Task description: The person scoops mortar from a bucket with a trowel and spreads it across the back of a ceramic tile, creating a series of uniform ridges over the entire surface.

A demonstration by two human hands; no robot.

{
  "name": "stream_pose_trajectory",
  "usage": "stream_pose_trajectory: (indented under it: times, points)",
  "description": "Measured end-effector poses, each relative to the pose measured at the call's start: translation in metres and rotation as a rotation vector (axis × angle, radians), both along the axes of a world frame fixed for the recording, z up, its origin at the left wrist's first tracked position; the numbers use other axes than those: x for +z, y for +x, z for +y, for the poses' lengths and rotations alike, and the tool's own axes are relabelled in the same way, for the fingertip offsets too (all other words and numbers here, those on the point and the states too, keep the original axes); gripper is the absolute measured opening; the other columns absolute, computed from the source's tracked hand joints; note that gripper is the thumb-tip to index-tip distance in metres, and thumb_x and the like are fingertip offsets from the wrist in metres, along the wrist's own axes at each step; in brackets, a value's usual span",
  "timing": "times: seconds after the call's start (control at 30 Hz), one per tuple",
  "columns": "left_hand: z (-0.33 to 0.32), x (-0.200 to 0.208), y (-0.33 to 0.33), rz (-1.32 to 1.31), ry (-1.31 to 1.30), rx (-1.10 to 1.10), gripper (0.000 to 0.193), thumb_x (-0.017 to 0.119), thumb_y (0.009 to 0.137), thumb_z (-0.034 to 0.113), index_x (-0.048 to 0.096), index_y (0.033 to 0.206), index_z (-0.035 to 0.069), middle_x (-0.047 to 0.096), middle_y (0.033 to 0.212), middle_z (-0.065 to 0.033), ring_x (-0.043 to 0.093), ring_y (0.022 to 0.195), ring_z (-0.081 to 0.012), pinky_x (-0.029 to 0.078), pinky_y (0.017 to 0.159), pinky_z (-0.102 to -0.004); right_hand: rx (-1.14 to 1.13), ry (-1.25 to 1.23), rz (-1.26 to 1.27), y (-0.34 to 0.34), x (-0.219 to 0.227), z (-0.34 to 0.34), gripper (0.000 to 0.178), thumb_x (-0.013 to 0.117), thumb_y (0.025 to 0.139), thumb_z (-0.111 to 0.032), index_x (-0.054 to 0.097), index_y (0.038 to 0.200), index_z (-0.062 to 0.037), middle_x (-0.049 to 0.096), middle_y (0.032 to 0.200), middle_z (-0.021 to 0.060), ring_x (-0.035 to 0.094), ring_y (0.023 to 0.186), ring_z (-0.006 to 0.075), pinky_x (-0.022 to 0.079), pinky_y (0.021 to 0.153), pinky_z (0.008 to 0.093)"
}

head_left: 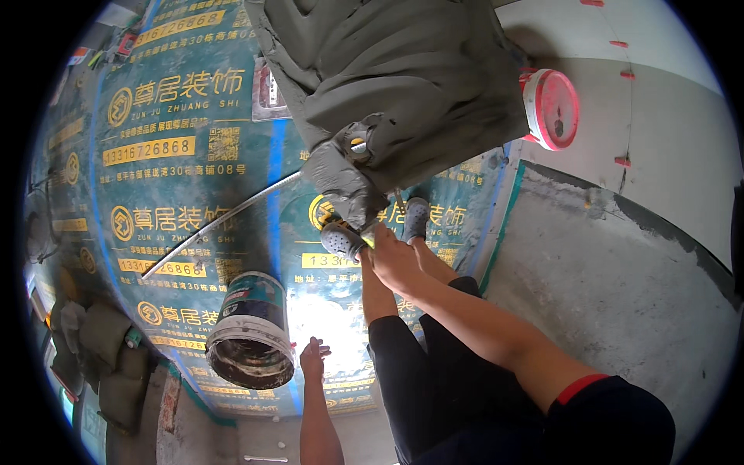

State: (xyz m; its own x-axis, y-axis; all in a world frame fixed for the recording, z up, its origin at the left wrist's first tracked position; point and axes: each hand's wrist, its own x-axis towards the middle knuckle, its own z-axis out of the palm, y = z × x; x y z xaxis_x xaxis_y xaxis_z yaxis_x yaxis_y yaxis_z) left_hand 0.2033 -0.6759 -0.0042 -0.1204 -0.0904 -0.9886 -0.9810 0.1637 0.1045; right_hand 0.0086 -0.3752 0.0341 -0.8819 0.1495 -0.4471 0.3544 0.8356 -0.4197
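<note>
Spreading step — right hand (391, 260) grips a trowel (353, 186) loaded with grey mortar against the slab (411, 70) overhead. Left hand (312, 360) open, empty, beside the bucket (249, 329). Next calls for an even, firm drag.

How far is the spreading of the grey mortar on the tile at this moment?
Done: grey mortar covers nearly all of the visible tile. In hand: the right hand works a mortar-caked trowel at the tile's lower edge; the left hand hangs free near the bucket. Left: the coat looks uneven, so probably smoothing.
</note>
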Motion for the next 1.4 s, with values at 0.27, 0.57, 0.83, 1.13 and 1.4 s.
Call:
stream_pose_trajectory:
  times: [0.27, 0.57, 0.83, 1.13, 1.4]
  points:
    - [0.009, -0.002, -0.009, 0.038, 0.013, 0.062, 0.054, 0.043, 0.091, 0.050, 0.058, 0.105, 0.000, 0.066, 0.084, -0.0130, 0.063, 0.074, -0.0196, 0.043, 0.072, -0.0340, 0.232, -0.120, -0.011, 0.042, -0.002, -0.022, 0.037, 0.055, 0.080, -0.014, 0.038, 0.108, 0.0022, 0.057, 0.080, 0.0234, 0.060, 0.065, 0.0405, 0.048, 0.058, 0.0471]
    - [-0.001, -0.008, 0.013, 0.060, -0.015, 0.156, 0.054, 0.050, 0.091, 0.045, 0.058, 0.102, -0.008, 0.063, 0.076, -0.0133, 0.062, 0.067, -0.0186, 0.048, 0.062, -0.0299, 0.052, -0.187, -0.177, -0.080, 0.049, 0.018, 0.043, 0.043, 0.093, -0.040, 0.043, 0.105, 0.0017, 0.061, 0.072, 0.0217, 0.061, 0.066, 0.0408, 0.047, 0.059, 0.0469]
    - [0.021, -0.005, -0.002, 0.059, 0.024, 0.116, 0.054, 0.046, 0.090, 0.050, 0.059, 0.104, -0.001, 0.065, 0.081, -0.0108, 0.063, 0.070, -0.0184, 0.042, 0.066, -0.0314, 0.255, -0.169, -0.392, -0.048, 0.013, 0.029, 0.051, 0.040, 0.093, -0.044, 0.040, 0.110, 0.0038, 0.060, 0.068, 0.0230, 0.061, 0.064, 0.0397, 0.047, 0.058, 0.0476]
    - [0.000, -0.005, 0.014, 0.064, -0.006, 0.233, 0.053, 0.051, 0.089, 0.046, 0.058, 0.103, -0.004, 0.064, 0.077, -0.0112, 0.061, 0.066, -0.0177, 0.041, 0.061, -0.0285, 0.249, -0.211, -0.458, -0.024, 0.060, 0.044, 0.050, 0.040, 0.093, -0.042, 0.042, 0.112, 0.0041, 0.060, 0.065, 0.0184, 0.062, 0.060, 0.0340, 0.047, 0.055, 0.0441]
    - [0.009, -0.004, 0.024, -0.019, -0.017, 0.093, 0.055, 0.043, 0.091, 0.050, 0.059, 0.103, -0.001, 0.065, 0.081, -0.0116, 0.063, 0.071, -0.0195, 0.043, 0.068, -0.0339, 0.004, -0.157, -0.440, -0.062, 0.080, 0.050, 0.036, 0.044, 0.093, -0.032, 0.045, 0.099, 0.0040, 0.058, 0.067, 0.0253, 0.060, 0.065, 0.0396, 0.045, 0.059, 0.0486]
